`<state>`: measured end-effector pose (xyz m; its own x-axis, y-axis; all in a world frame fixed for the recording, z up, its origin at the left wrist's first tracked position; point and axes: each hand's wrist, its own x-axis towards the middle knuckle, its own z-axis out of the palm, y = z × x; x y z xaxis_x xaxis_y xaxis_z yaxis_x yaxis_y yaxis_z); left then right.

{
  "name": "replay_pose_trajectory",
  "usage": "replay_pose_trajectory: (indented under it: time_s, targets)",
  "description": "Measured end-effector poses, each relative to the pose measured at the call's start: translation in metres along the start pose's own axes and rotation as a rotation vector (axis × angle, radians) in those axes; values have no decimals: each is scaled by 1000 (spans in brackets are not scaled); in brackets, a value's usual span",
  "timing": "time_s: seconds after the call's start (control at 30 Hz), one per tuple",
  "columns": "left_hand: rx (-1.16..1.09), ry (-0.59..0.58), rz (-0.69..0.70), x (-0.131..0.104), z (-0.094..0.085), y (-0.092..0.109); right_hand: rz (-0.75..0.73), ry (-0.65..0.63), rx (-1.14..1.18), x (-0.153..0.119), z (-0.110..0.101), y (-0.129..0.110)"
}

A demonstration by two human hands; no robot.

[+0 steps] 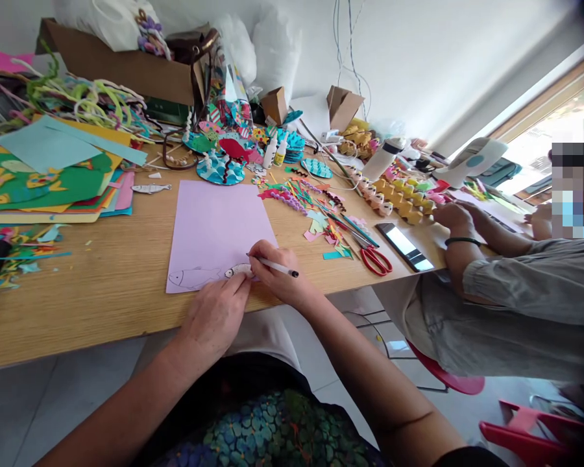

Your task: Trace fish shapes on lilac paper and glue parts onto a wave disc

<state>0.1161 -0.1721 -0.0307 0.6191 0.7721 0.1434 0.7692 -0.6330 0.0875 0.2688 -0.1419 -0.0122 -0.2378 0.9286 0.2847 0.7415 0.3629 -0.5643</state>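
Note:
A sheet of lilac paper (219,224) lies at the table's front edge, with a pencil-like fish outline (192,277) along its lower left. To the right of this outline is a small white paper fish (238,270) with a drawn eye and scales. The fingers of my left hand (217,308), close together, press the fish down on the sheet from below. My right hand (275,275) is closed round a pen (277,266), its tip at the fish's upper edge. My fingers cover the fish's tail end.
Another paper fish (150,189) lies beyond the sheet. Paper scraps (321,224), red scissors (376,261) and a phone (403,246) lie to the right. Coloured papers (53,146) are piled at left. A co-worker's hands (455,217) rest near egg cartons (399,198).

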Motion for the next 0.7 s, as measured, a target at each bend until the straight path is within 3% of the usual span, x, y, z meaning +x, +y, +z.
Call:
replay_pose_trajectory:
  time_s: [0.23, 0.5, 0.63, 0.7]
  targets:
    - [-39, -80, 104, 12, -14, -16, 7, 17, -2, -3, 4, 6]
    - [-441, -301, 383, 52, -26, -64, 96, 75, 252, -4, 1, 7]
    - [-472, -403, 371, 66, -32, -70, 125, 232, 434, -8, -14, 13]
    - [-455, -447, 333, 70, -35, -70, 123, 229, 473, -11, -23, 11]
